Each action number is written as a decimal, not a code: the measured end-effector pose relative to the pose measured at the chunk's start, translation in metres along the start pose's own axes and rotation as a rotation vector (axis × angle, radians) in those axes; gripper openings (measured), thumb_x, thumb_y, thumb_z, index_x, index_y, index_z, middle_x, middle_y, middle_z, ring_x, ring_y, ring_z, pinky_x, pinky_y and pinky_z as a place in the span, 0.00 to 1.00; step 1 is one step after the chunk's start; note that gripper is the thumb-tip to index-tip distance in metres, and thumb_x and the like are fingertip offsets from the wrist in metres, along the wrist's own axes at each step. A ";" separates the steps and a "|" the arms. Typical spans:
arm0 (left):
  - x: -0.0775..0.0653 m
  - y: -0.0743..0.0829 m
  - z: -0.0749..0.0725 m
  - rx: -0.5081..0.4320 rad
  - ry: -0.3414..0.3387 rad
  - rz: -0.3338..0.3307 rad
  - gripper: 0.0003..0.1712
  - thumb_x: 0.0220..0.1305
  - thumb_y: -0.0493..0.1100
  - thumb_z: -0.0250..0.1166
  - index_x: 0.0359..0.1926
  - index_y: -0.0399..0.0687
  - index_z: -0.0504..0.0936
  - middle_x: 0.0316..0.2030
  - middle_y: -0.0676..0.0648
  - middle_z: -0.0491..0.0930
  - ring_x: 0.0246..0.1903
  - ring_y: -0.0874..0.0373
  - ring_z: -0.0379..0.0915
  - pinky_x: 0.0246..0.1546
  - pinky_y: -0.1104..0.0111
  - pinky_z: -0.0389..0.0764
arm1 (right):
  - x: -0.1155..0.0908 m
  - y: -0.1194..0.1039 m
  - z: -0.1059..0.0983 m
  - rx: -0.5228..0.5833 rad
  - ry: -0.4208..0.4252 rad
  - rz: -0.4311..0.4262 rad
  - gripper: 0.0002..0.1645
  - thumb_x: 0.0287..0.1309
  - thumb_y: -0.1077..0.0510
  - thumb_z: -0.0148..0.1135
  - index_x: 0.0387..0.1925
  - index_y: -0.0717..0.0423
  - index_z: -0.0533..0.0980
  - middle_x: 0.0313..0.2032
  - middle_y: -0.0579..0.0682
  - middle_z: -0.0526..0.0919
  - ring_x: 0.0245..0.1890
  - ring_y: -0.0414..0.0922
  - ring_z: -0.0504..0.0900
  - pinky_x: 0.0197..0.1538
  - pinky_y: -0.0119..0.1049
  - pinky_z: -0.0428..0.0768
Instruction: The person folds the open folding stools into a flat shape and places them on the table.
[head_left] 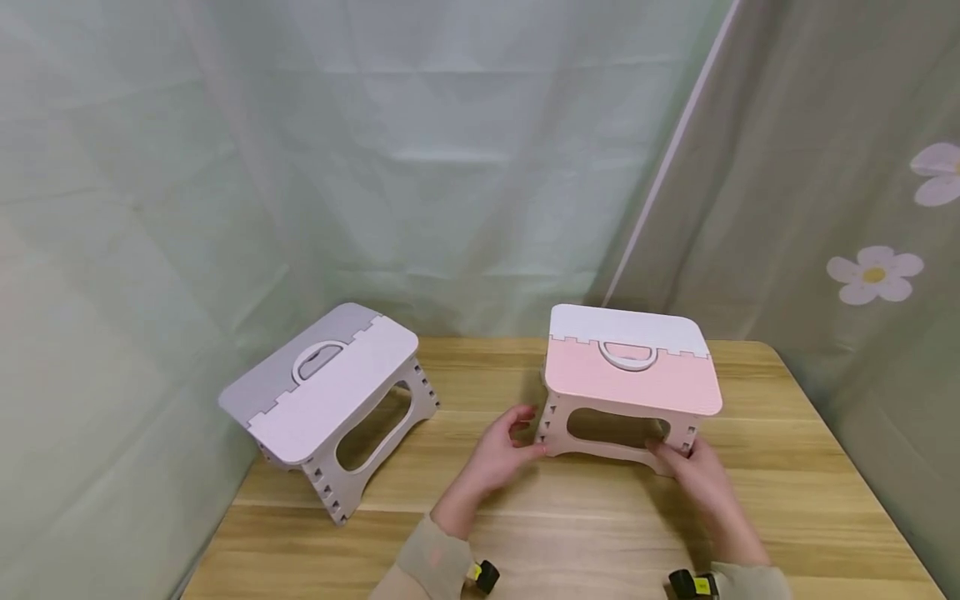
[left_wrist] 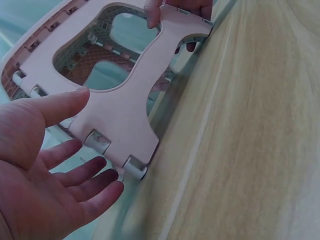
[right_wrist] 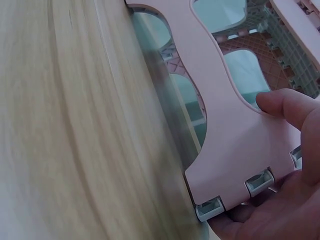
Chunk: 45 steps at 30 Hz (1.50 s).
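A pink and white folding step stool stands unfolded on its legs at the right of the table. Its top carries an oval handle. My right hand grips the stool's right leg low down; in the right wrist view its thumb lies at the edge of the side opening and the fingers curl behind the leg. Beside the left leg is my left hand, fingers spread and relaxed, thumb near the side panel. The left wrist view shows the left palm facing the leg's hinges.
A second folding stool, grey and pale lilac, stands unfolded and turned at an angle on the left of the wooden table. Pale green curtains hang behind and to the left, with a flowered curtain at the right.
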<state>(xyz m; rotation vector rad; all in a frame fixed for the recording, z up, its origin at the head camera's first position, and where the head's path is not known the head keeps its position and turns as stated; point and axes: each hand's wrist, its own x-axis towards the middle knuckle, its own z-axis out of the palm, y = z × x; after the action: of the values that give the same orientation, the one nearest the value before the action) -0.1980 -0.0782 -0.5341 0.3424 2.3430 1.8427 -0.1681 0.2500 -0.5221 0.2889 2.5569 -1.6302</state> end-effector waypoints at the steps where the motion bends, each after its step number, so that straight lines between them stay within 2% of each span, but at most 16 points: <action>1: 0.000 0.000 0.000 0.001 -0.001 0.002 0.40 0.64 0.39 0.78 0.73 0.36 0.73 0.69 0.37 0.76 0.66 0.40 0.74 0.64 0.48 0.77 | 0.000 -0.001 0.002 -0.004 -0.002 -0.005 0.38 0.73 0.48 0.67 0.71 0.67 0.65 0.67 0.65 0.75 0.62 0.53 0.71 0.57 0.34 0.72; 6: -0.001 -0.003 -0.002 -0.001 0.000 -0.016 0.40 0.65 0.41 0.79 0.74 0.39 0.73 0.66 0.40 0.77 0.61 0.44 0.78 0.64 0.51 0.78 | 0.002 -0.005 0.011 -0.001 -0.027 -0.028 0.36 0.71 0.49 0.69 0.69 0.67 0.67 0.64 0.64 0.77 0.60 0.52 0.73 0.57 0.37 0.73; 12: -0.002 -0.006 -0.009 -0.003 0.001 -0.023 0.41 0.65 0.43 0.79 0.74 0.40 0.72 0.66 0.39 0.77 0.61 0.43 0.77 0.63 0.48 0.78 | 0.004 -0.006 0.018 0.031 -0.037 -0.037 0.37 0.71 0.51 0.69 0.70 0.66 0.66 0.66 0.65 0.76 0.64 0.53 0.72 0.60 0.36 0.71; 20: -0.003 -0.009 -0.016 0.001 -0.002 -0.026 0.42 0.64 0.43 0.80 0.74 0.39 0.71 0.66 0.39 0.77 0.62 0.42 0.76 0.64 0.47 0.77 | 0.006 -0.010 0.023 0.056 -0.087 -0.046 0.42 0.70 0.49 0.71 0.72 0.66 0.63 0.70 0.68 0.72 0.68 0.58 0.69 0.69 0.53 0.66; 29: -0.008 -0.012 -0.027 0.061 0.002 -0.055 0.45 0.64 0.45 0.80 0.76 0.37 0.70 0.67 0.38 0.77 0.61 0.43 0.77 0.63 0.48 0.78 | 0.008 -0.006 0.023 -0.001 -0.150 -0.113 0.47 0.62 0.52 0.78 0.74 0.64 0.65 0.70 0.69 0.73 0.71 0.63 0.69 0.74 0.63 0.62; 32: -0.008 -0.012 -0.030 0.083 -0.003 -0.063 0.44 0.65 0.45 0.80 0.76 0.38 0.70 0.67 0.39 0.77 0.60 0.45 0.78 0.62 0.50 0.79 | 0.009 -0.002 0.022 -0.030 -0.161 -0.145 0.47 0.60 0.55 0.80 0.74 0.64 0.65 0.67 0.68 0.76 0.67 0.61 0.74 0.70 0.59 0.68; 35: -0.009 -0.012 -0.031 0.095 -0.011 -0.065 0.44 0.65 0.46 0.79 0.77 0.39 0.70 0.67 0.39 0.77 0.60 0.46 0.79 0.61 0.51 0.80 | 0.010 0.001 0.020 -0.038 -0.159 -0.162 0.46 0.59 0.57 0.81 0.72 0.64 0.66 0.63 0.65 0.79 0.61 0.56 0.78 0.63 0.48 0.76; 39: -0.010 -0.011 -0.031 0.110 -0.008 -0.066 0.45 0.64 0.48 0.80 0.76 0.40 0.71 0.67 0.40 0.78 0.61 0.48 0.78 0.63 0.52 0.78 | 0.011 0.003 0.017 -0.013 -0.164 -0.187 0.43 0.58 0.59 0.81 0.70 0.65 0.69 0.59 0.62 0.82 0.54 0.51 0.81 0.53 0.37 0.80; 45: -0.010 -0.013 -0.032 0.111 -0.003 -0.061 0.47 0.63 0.49 0.80 0.77 0.39 0.70 0.68 0.40 0.78 0.63 0.47 0.76 0.66 0.48 0.75 | 0.010 0.006 0.015 0.005 -0.185 -0.204 0.42 0.59 0.58 0.81 0.69 0.65 0.71 0.58 0.61 0.83 0.54 0.51 0.83 0.51 0.36 0.82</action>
<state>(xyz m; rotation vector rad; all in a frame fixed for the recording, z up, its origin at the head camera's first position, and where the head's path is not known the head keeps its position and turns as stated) -0.1979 -0.1136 -0.5389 0.2824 2.4312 1.6884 -0.1772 0.2405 -0.5356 -0.1220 2.5108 -1.6398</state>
